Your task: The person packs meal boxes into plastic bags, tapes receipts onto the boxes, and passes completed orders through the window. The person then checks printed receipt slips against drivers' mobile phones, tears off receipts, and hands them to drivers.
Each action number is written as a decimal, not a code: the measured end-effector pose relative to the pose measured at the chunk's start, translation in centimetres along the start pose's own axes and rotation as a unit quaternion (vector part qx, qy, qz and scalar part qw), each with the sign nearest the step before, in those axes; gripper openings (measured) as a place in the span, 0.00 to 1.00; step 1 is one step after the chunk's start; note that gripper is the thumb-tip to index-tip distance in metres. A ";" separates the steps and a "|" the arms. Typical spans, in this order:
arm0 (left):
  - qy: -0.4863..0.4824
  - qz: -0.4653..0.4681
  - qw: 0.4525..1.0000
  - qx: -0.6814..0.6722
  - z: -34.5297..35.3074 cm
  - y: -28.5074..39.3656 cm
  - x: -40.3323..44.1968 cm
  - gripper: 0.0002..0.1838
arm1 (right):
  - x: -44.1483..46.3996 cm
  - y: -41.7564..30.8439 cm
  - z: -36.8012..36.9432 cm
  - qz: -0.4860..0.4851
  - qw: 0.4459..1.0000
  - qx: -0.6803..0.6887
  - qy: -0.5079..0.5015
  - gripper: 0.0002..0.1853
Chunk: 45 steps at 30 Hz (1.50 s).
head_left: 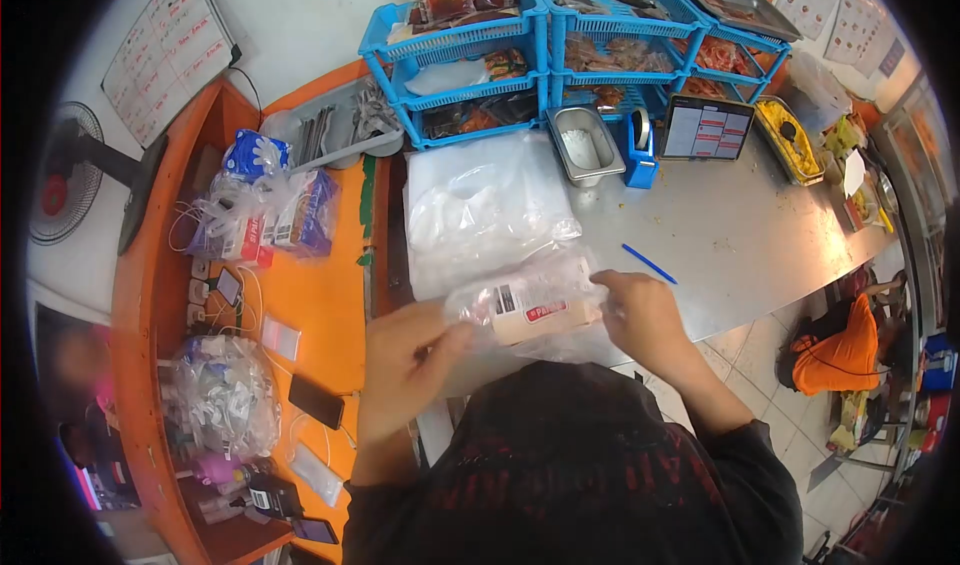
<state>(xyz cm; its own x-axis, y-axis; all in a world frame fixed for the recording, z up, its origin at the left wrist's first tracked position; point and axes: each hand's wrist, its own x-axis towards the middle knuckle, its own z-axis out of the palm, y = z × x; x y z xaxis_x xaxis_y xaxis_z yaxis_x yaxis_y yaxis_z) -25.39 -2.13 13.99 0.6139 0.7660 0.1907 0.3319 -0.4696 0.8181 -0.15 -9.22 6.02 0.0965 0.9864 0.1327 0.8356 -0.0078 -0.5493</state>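
A clear plastic bag (pixel 575 265) with a labelled box or packet (pixel 545 310) inside lies across the front of the steel counter. My left hand (pixel 415 360) is at the bag's left side, fingers curled; whether it pinches the plastic is hard to tell. My right hand (pixel 645 315) grips the bag's right edge between thumb and fingers. Behind the bag is a stack of clear plastic sheets or bags (pixel 480 200). A blue pen (pixel 649 264) rests to the right.
Blue tiered baskets (pixel 470 27) stand at the back, beside a metal container (pixel 586 145), tape dispenser (pixel 641 150) and tablet (pixel 706 128). An orange shelf (pixel 335 235) is on the left. A person in orange (pixel 842 350) is low at the right.
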 end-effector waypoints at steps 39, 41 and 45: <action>-0.292 0.312 0.884 0.189 13.6 -15.6 4.7 0.10 | 5.4 10.5 7.7 0.067 0.964 0.198 0.165 0.13; -0.291 0.241 0.909 0.175 12.6 -14.6 7.0 0.12 | 1.4 8.9 8.4 -0.032 0.965 0.179 0.187 0.18; -0.348 -0.235 0.902 0.099 8.6 -5.1 10.6 0.17 | 1.2 5.9 8.8 -0.232 0.939 0.162 0.197 0.44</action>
<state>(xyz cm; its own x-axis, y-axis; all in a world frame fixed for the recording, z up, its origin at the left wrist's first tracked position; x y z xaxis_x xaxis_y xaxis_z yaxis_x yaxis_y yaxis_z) -14.40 4.58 7.16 0.6497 0.4715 -0.5962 0.7523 -0.2866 0.5932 0.09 -6.65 -4.32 0.0090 0.7342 0.6788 0.6355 0.5199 -0.5708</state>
